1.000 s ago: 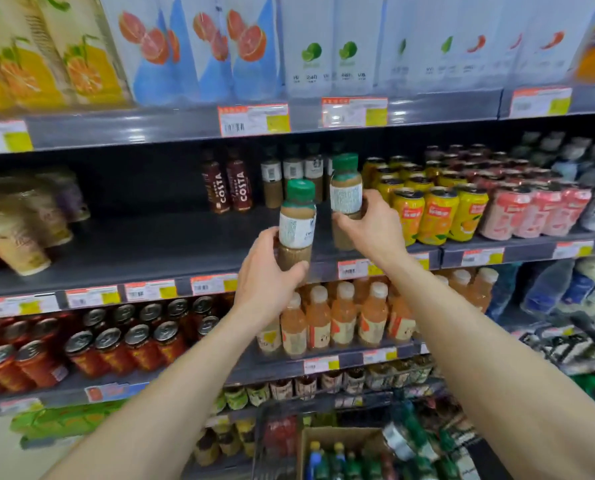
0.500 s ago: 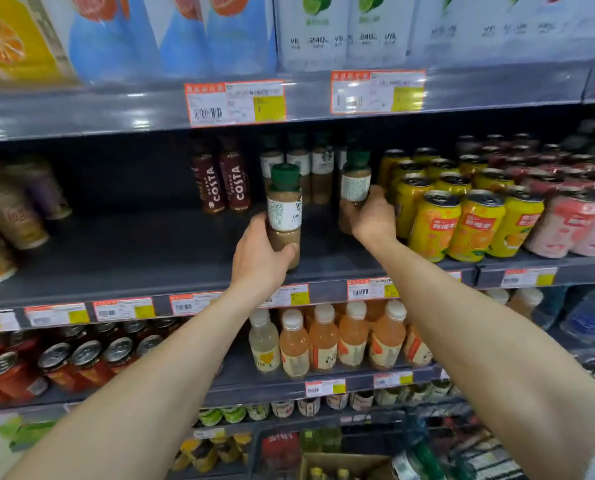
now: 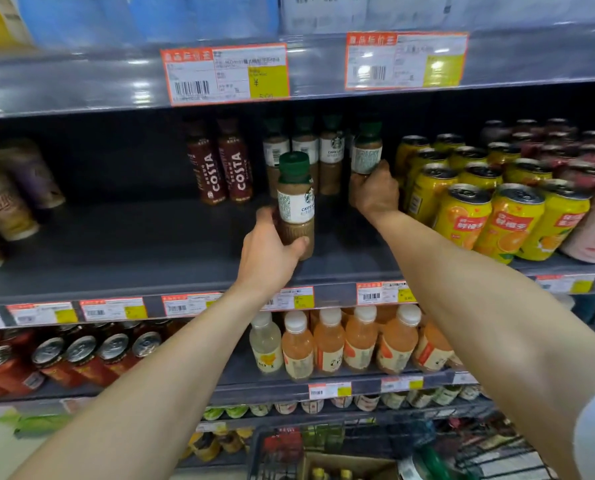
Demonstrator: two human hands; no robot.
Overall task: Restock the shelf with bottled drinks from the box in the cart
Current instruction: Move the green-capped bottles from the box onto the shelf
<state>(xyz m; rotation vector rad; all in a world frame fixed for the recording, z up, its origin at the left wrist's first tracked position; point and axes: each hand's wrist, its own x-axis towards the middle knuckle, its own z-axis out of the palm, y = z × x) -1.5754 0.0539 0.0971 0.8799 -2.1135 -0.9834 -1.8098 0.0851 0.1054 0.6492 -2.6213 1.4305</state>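
Note:
My left hand [image 3: 268, 251] grips a green-capped coffee bottle [image 3: 295, 199] upright over the dark middle shelf [image 3: 133, 251], near its front. Deeper in, my right hand [image 3: 374, 192] holds a second coffee bottle [image 3: 367, 150] by its lower half, beside the row of same coffee bottles [image 3: 304, 150] at the back of the shelf. The cardboard box [image 3: 344, 467] with bottles sits in the cart [image 3: 278, 455] at the bottom edge of the view.
Two brown Costa bottles [image 3: 219, 164] stand left of the coffee row. Yellow orange-drink cans [image 3: 479, 209] crowd the shelf right of my right hand. Cups [image 3: 8, 199] lie at the far left. Peach-coloured bottles [image 3: 344, 341] and red cans [image 3: 46, 358] fill the shelf below.
Both hands have pushed their bottles deeper into the shelf; the right bottle now reaches the back row. The view has moved closer and tilted up.

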